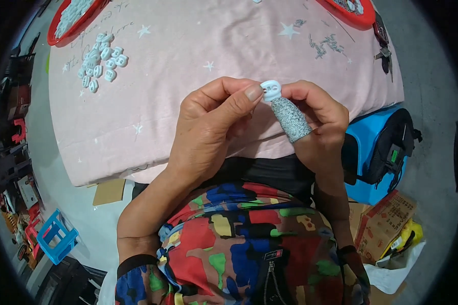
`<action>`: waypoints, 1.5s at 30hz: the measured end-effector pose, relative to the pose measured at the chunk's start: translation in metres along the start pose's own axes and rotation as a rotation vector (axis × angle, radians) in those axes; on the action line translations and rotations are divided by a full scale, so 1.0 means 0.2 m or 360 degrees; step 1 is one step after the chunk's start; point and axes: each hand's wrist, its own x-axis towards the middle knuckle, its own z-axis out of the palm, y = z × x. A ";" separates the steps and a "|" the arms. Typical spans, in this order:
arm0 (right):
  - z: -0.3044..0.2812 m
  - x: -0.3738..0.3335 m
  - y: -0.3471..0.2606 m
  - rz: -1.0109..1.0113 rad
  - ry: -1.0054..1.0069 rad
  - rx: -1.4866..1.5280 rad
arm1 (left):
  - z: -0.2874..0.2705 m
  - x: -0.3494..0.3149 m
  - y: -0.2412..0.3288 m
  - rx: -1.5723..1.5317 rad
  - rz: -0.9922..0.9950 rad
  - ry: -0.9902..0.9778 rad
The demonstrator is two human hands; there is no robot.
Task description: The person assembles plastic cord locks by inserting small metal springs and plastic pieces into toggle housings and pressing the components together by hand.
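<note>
My left hand point(213, 124) and my right hand point(318, 114) meet above the near edge of a table covered in pink cloth point(198, 46). Between their fingertips they pinch a small white plastic piece with two holes point(271, 90). A grey knitted finger cot point(291, 119) covers my right thumb, just under the piece. My left thumb presses on the piece's left side. A pile of several similar white pieces point(101, 63) lies on the cloth at the far left, well away from both hands.
A red tray point(71, 23) with white pieces sits at the table's far left corner, another red tray point(352, 12) at the far right. A blue box with a black bag point(387, 147) stands right of me, a cardboard box point(387, 223) below it, a blue crate point(56, 236) at lower left.
</note>
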 end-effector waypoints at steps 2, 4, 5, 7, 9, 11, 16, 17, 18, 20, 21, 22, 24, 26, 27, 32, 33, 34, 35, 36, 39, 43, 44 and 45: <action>0.01 0.00 -0.03 0.0199 0.0022 0.0202 | 0.01 -0.01 0.00 0.0110 0.0018 0.0030; 0.01 0.00 -0.05 0.0221 0.0035 0.0229 | 0.01 -0.01 0.01 0.0149 0.0008 -0.0013; 0.01 0.00 -0.05 0.0247 0.0045 0.0258 | 0.00 -0.02 0.01 0.0187 -0.0004 -0.0053; 0.01 0.00 -0.07 0.0270 0.0038 0.0275 | 0.01 -0.03 0.01 0.0225 0.0023 -0.0047; 0.01 0.00 -0.08 0.0290 0.0031 0.0289 | 0.01 -0.03 0.00 0.0261 0.0052 -0.0044; 0.02 -0.01 -0.08 0.0357 0.0025 0.0236 | 0.00 -0.02 0.00 0.0205 0.0115 -0.0038; 0.01 -0.01 -0.06 0.0375 0.0015 0.0400 | 0.00 -0.03 0.02 0.0082 -0.0007 -0.0079; 0.01 -0.01 -0.06 0.0343 -0.0002 0.0412 | 0.00 -0.04 0.02 -0.0032 -0.0105 -0.0087; 0.01 -0.01 -0.06 0.0341 -0.0007 0.0412 | 0.00 -0.04 0.02 -0.0033 -0.0101 -0.0084; 0.02 -0.01 -0.06 0.0313 0.0042 0.0420 | 0.00 -0.04 0.02 -0.0255 -0.0170 -0.0075; 0.03 -0.01 -0.05 0.0312 0.0041 0.0419 | 0.00 -0.04 0.02 -0.0256 -0.0170 -0.0075; 0.03 -0.01 -0.05 0.0274 0.0058 0.0457 | 0.00 -0.04 0.02 -0.0233 -0.0162 -0.0085; 0.02 0.01 -0.04 0.0234 0.0077 0.0494 | 0.00 -0.04 0.03 -0.0210 -0.0154 -0.0096; -0.03 0.04 -0.03 -0.0042 -0.0144 -0.0040 | 0.00 -0.05 0.03 -0.0173 -0.0147 -0.0146; -0.03 0.04 -0.02 -0.0043 -0.0141 -0.0041 | 0.00 -0.05 0.04 -0.0171 -0.0147 -0.0148; -0.02 0.04 0.00 -0.0064 -0.0152 0.0021 | 0.00 -0.04 0.03 -0.0036 -0.0102 -0.0121; -0.01 0.03 0.00 -0.0070 -0.0154 0.0028 | -0.01 -0.05 0.03 -0.0030 -0.0097 -0.0115; 0.00 0.03 0.01 -0.0047 -0.0119 0.0043 | -0.01 -0.05 0.03 -0.0027 -0.0102 -0.0110; 0.02 0.04 0.01 -0.0031 -0.0084 0.0060 | -0.02 -0.05 0.04 -0.0018 -0.0101 -0.0105; 0.03 0.04 0.02 -0.0048 -0.0086 0.0077 | -0.02 -0.04 0.04 -0.0003 -0.0086 -0.0095; 0.02 0.04 0.02 0.0040 -0.0177 0.0048 | -0.04 -0.02 0.04 0.0152 -0.0092 0.0010; -0.02 0.03 0.02 0.0299 -0.0047 0.0032 | -0.17 0.01 0.16 0.0555 0.0459 0.0230; -0.05 0.03 0.05 0.0269 0.0057 -0.0057 | -0.25 0.02 0.21 0.0806 0.0697 0.0343; -0.08 0.03 0.08 0.0242 0.0165 -0.0150 | -0.32 0.02 0.28 0.1056 0.0934 0.0451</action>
